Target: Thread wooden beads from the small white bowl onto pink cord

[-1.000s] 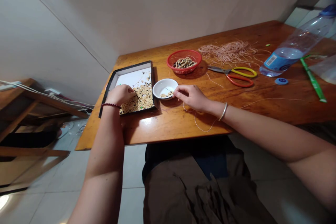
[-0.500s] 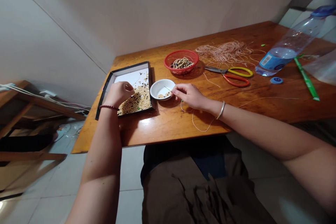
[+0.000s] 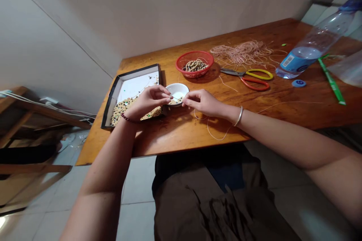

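Left of the small white bowl (image 3: 177, 90), a black-edged tray (image 3: 109, 101) is sitting on the table (image 3: 181, 130), with pale and dark beads (image 3: 124, 104) spreading across its white bottom. The person's left hand (image 3: 148, 99), wearing a red bracelet (image 3: 127, 119), is reaching over the tray toward the bowl, its fingertips (image 3: 167, 99) pinching together at the bowl's near rim. A thin needle (image 3: 177, 98) is lying almost level in front of the bowl, its long axis running left to right between the two hands, above a few beads (image 3: 175, 102) inside the bowl. The right hand (image 3: 202, 102), wearing a silver bangle (image 3: 239, 116), is coming in from the right of the bowl, its fingertips (image 3: 185, 101) also pinching together. The hands are just apart. The needle is so fine that it is hard to tell which hand is gripping it, if either is. A loose thread (image 3: 207, 130) is curving on the table below the right hand. Beyond the bowl, a red basket (image 3: 195, 75) is holding more beads, with pink string (image 3: 240, 53), scissors (image 3: 256, 84), a water bottle (image 3: 307, 54) and a green strip (image 3: 331, 81) lying farther right.
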Demonstrator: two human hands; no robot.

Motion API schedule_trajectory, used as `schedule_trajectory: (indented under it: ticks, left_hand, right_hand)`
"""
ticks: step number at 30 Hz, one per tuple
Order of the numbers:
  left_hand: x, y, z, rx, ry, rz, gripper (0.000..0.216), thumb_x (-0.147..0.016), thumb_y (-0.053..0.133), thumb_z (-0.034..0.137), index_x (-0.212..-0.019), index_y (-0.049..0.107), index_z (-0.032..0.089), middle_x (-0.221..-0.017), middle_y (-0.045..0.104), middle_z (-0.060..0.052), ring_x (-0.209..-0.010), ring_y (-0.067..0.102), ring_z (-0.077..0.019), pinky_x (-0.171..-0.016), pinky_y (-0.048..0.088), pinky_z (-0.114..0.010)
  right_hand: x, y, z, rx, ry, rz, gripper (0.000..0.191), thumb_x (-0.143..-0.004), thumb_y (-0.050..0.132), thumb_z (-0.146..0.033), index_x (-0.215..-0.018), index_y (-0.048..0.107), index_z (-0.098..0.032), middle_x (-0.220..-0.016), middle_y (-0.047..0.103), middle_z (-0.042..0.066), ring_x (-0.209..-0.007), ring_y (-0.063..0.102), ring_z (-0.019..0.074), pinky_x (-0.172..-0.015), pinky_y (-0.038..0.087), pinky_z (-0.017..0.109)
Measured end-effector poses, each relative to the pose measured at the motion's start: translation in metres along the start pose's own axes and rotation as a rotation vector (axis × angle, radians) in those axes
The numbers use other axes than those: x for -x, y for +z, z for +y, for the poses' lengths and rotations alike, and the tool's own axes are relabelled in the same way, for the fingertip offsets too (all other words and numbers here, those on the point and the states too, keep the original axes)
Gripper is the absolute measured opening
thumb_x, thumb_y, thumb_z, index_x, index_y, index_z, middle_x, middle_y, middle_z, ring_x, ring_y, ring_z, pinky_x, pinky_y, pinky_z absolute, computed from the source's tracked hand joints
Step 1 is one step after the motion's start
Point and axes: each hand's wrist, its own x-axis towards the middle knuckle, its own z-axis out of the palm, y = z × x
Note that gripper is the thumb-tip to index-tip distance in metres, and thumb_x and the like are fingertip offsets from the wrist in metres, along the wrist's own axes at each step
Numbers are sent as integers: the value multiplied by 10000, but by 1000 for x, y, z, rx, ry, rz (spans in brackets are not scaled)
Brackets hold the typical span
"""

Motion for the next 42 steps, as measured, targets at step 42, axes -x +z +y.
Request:
schedule_trajectory:
  ticks: [42]
  left_hand:
    - [2,3,3,-188,14,-102,285,-693,763,376,-811,669,134,-718,676,-41,-631,629,-128,-574,509,-217]
  right_hand:
    - [2,-3,-4,185,-10,-80,269,-869,536,-323,-763,675,-119,-672,613,26,-604,485,108,-606,344,257]
